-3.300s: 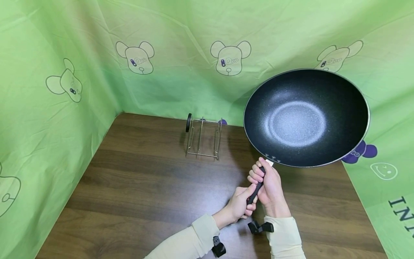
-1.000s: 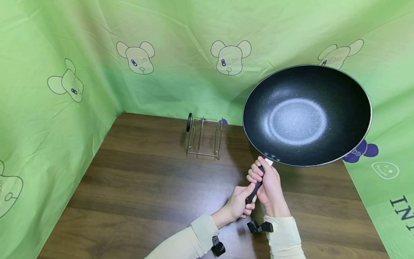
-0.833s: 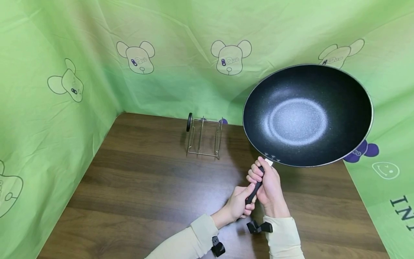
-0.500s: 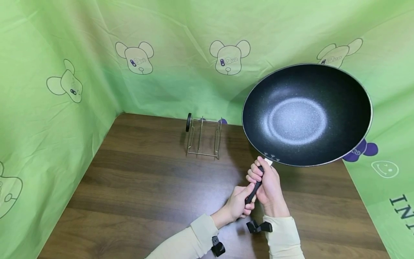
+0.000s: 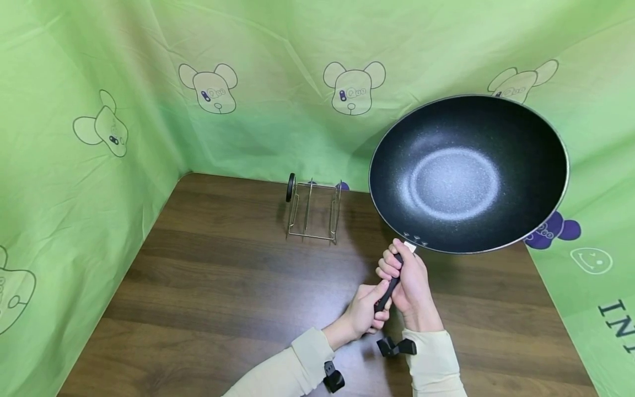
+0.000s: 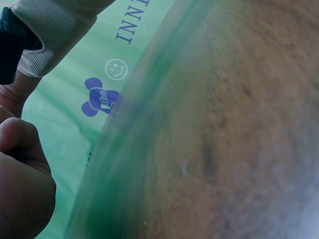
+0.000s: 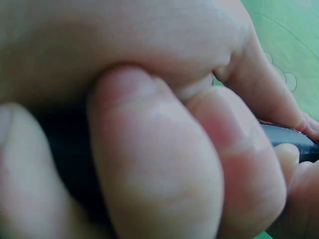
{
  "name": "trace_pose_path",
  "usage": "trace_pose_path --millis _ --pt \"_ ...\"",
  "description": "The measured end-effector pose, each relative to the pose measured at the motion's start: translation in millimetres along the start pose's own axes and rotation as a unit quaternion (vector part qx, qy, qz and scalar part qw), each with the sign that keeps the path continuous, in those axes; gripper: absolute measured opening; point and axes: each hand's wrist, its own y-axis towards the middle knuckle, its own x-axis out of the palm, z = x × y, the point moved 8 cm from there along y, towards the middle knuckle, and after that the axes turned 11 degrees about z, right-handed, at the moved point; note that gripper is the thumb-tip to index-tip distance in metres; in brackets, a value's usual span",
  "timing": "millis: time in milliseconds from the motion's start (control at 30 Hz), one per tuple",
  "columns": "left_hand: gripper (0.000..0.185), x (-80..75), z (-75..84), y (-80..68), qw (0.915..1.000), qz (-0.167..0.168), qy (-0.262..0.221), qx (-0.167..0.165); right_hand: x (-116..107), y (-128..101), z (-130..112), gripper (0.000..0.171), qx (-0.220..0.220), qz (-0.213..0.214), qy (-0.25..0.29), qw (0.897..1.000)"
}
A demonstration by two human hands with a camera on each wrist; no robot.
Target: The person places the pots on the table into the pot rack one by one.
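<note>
A large black wok (image 5: 453, 182) with a speckled inside is held up at the right, tilted so its hollow faces the head camera. Both hands grip its black handle. My right hand (image 5: 413, 284) wraps the part near the pale collar below the rim; in the right wrist view its fingers (image 7: 159, 164) curl round the dark handle (image 7: 70, 149). Closer to the handle's end, my left hand (image 5: 364, 313) has its thumb along the top and fingers curled beneath. The left wrist view catches only part of a curled left hand (image 6: 25, 184), with the handle hidden there.
A small wire rack (image 5: 311, 237) with a black disc on its left side stands near the table's back edge, left of the wok. Green printed cloth (image 5: 278, 121) hangs behind and at both sides of the brown wooden table (image 5: 208, 309).
Both hands keep their grip. Over the last seconds the wok has risen slightly in the head view, and most recently it has shifted a little to the left. The rack stays put.
</note>
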Motion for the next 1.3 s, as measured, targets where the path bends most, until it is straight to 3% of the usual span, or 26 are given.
trace_pose_path --millis 600,1300 --pt "0.057 -1.6 -0.4 -2.8 0.9998 -0.017 -0.009 0.002 5.1 -2.6 1.8 0.039 0.005 0.001 -0.001 1.000" --pt "0.057 -3.2 0.4 -3.5 0.9998 -0.010 -0.015 0.001 10.5 -2.9 1.8 0.036 0.005 -0.001 -0.006 1.000"
